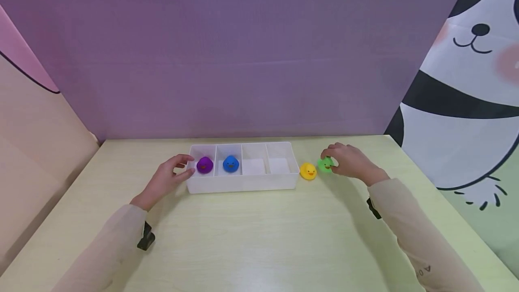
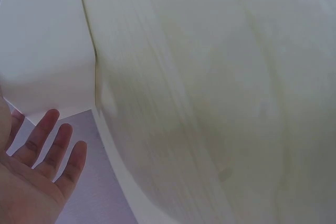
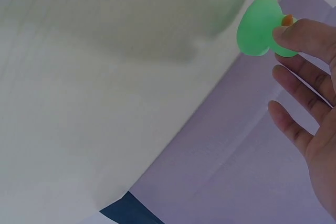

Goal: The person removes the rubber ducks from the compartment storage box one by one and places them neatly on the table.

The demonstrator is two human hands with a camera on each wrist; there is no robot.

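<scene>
Right hand [image 1: 350, 162] pinched the green duck [image 1: 325, 164] at fingertips, duck at its 9 o'clock, sitting on the bench [image 1: 259, 238] just beside the yellow duck [image 1: 308, 171]. Green duck's beak pointed toward me, about 6 o'clock; no clear long axis. Left hand [image 1: 168, 177] was relaxed, fingers spread, touching the white tray [image 1: 243, 184] at its left end, well apart from green duck. Purple duck [image 1: 204, 164] and blue duck [image 1: 230, 164] sat in first two compartments; other two held none.
</scene>
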